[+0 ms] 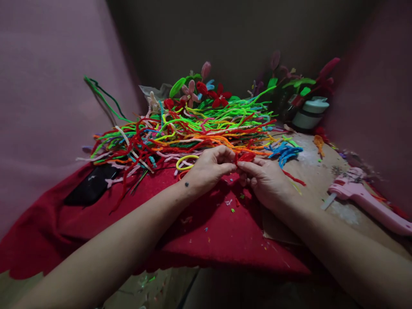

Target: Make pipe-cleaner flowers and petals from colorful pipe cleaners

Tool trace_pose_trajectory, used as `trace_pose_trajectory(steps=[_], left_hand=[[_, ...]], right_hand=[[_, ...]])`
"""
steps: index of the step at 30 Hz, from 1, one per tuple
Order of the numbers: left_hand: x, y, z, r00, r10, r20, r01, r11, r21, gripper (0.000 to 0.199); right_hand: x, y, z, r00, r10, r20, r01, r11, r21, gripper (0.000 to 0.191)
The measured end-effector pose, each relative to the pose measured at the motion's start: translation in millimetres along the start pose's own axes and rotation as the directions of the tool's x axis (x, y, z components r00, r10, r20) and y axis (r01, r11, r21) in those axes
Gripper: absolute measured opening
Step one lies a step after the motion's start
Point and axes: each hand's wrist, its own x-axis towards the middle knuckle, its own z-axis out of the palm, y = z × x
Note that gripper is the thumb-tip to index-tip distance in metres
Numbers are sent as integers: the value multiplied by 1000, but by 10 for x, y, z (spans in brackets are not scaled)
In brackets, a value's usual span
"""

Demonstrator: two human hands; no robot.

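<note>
Between my two hands is a red pipe cleaner [246, 157], bent into a small looped shape. My left hand [216, 164] pinches its left side with thumb and forefinger. On the other side, the fingers of my right hand [265, 178] close on it, thumb against the lower edge. Just behind my hands spreads a large heap of loose pipe cleaners [206, 124] in green, orange, red, yellow and white. A bundle of blue pipe cleaners [285, 152] lies beyond my right hand. A yellow loop [186, 163] rests behind my left wrist.
A black phone [88, 186] lies at the left on the red cloth [222, 231]. At the right, a pink glue gun [370, 199] lies on a brown board [341, 219]. Finished pipe-cleaner flowers [220, 96] and a lidded jar [309, 113] stand at the back. Purple walls flank both sides.
</note>
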Motion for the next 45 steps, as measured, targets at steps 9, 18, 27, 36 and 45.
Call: trace_pose_trajectory(steps=[9, 18, 27, 36, 45], left_hand=[[-32, -127, -46, 864, 482, 142, -485, 726, 487, 14], [-35, 40, -164, 954, -199, 224, 229, 966, -119, 19], [-98, 11, -58, 978, 182, 99, -205, 795, 570, 14], [-95, -26, -95, 828, 560, 35, -373, 504, 779, 14], [6, 5, -227, 923, -254, 289, 331, 906, -263, 39]], right_hand=[[-21, -47, 20, 998, 31, 59, -38, 993, 116, 19], [-90, -111, 40, 988, -132, 77, 140, 983, -116, 17], [-174, -135, 88, 979, -205, 7, 200, 947, -250, 16], [-80, -84, 106, 997, -10, 77, -7, 976, 220, 18], [-138, -144, 59, 973, -121, 195, 102, 989, 103, 12]])
